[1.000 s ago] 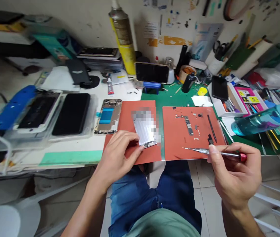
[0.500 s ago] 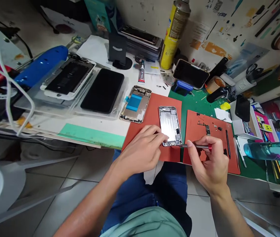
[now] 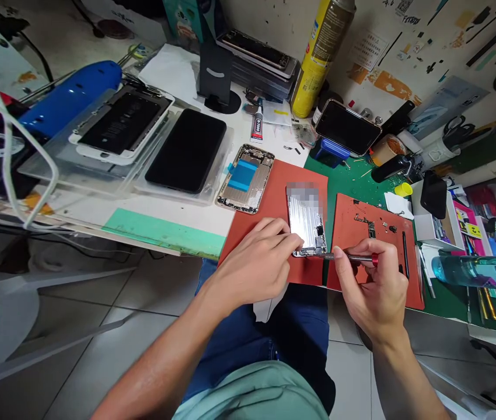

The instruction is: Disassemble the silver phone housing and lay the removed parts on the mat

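A silver phone housing [image 3: 304,219] lies on a red-brown mat [image 3: 269,186], part of its top end pixelated. My left hand [image 3: 259,259] grips its lower left edge, fingers bent over the corner. In my right hand [image 3: 373,286] is a thin screwdriver [image 3: 362,258] with a red end, held level between thumb and fingers; its tip is at the housing's lower right corner. A second housing with blue tape [image 3: 245,178] lies to the left. On the right-hand mat [image 3: 388,274] are a small circuit board [image 3: 370,228], tiny parts and a black stick [image 3: 405,254].
A black phone [image 3: 185,150] and a white-framed screen [image 3: 121,125] rest on clear trays at the left. Behind stand a phone on a blue stand [image 3: 348,127] and a yellow can [image 3: 320,58]. A blue bottle [image 3: 479,270] lies at the right. White cables hang at far left.
The view has shifted slightly, so the bench items sit a little differently in the frame. Both hands keep their hold on the housing and the screwdriver.
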Demonstrator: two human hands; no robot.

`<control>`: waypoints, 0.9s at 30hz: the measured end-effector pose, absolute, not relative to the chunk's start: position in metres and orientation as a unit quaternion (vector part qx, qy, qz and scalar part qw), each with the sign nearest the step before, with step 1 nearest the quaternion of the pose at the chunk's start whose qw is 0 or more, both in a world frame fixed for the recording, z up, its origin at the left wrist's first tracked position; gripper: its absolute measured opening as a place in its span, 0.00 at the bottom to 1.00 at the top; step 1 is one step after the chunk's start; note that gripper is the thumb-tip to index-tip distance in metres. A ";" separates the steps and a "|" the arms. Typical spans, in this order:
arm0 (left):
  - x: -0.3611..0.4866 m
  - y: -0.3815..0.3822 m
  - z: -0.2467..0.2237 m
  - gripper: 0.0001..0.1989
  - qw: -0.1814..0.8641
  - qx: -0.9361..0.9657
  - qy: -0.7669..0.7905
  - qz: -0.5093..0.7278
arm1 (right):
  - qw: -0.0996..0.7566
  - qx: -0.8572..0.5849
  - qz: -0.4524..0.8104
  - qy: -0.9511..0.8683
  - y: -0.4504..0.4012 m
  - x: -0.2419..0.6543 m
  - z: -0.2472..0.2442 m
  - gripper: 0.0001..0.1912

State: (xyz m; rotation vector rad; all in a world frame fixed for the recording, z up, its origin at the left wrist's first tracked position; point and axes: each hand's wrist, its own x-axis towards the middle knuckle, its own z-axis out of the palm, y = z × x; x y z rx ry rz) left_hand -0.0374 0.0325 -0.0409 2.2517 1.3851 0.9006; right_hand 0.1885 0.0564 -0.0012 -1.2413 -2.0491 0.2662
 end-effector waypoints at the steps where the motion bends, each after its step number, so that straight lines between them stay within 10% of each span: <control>1: -0.037 0.032 -0.041 0.21 0.172 0.794 0.489 0.318 | 0.356 -0.481 0.103 -0.795 0.056 0.189 -0.001 0.11; 27: -0.038 0.033 -0.040 0.20 0.163 0.800 0.489 0.308 | 0.349 -0.466 0.045 -0.812 0.056 0.187 0.001 0.12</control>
